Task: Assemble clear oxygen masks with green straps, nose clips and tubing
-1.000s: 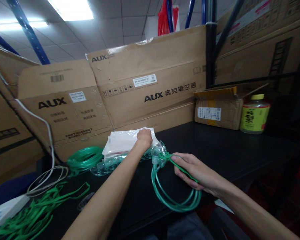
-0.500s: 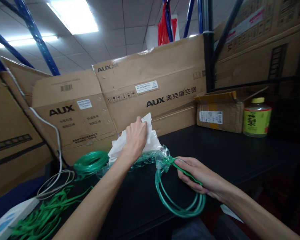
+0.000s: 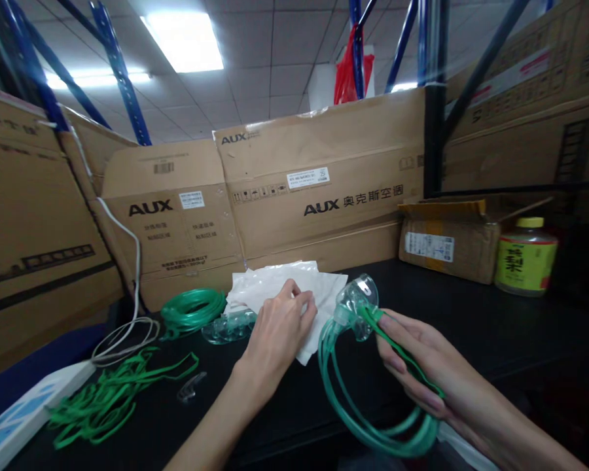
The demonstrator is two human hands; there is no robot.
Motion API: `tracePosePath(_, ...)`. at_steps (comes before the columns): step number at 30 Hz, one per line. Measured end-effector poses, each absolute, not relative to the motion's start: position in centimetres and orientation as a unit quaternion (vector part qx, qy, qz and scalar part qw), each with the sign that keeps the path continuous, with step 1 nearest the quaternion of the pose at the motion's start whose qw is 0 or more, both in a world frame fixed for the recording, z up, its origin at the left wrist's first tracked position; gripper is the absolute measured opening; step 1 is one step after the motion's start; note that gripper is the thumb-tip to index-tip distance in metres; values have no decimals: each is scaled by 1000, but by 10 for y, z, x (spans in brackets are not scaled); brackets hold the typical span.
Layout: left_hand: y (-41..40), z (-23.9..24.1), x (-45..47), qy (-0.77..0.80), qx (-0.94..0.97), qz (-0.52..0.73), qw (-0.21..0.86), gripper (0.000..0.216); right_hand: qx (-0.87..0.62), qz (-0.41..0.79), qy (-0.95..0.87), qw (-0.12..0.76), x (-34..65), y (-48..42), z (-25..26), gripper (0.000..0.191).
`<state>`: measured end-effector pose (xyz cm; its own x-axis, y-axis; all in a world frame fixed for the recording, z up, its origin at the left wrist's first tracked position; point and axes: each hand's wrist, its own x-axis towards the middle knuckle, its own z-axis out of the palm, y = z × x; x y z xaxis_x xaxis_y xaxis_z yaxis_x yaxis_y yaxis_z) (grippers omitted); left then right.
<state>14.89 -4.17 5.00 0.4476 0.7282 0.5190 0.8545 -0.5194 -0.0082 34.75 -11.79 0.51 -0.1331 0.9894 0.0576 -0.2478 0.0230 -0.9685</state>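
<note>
My right hand is closed around the green elastic strap of a clear oxygen mask. Green tubing hangs in a loop below the mask. My left hand, fingers curled together, grips a white packaging bag on top of a pile of similar flat white bags. Clear greenish masks show beside the pile, partly hidden by it. A coil of green tubing lies to the left.
Loose green straps and a small clear piece lie at left, beside a white power strip. Cardboard boxes stand along the back of the black table. A small open carton and a yellow-labelled jar are at right.
My left hand has come down and nearer, drawing a white bag toward me off the pile. My right hand still holds the mask. The camera view has shifted.
</note>
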Motion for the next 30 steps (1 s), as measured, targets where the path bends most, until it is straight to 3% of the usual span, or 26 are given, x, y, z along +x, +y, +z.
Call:
tracePosePath(12, -36, 22, 153, -405, -847, -334, 81, 29, -479, 460, -465, 586, 332, -100, -20, 51)
tracePosePath(30, -45, 10, 156, -306, -858, -366, 191, 36, -555, 425, -529, 481, 328, -98, -20, 51)
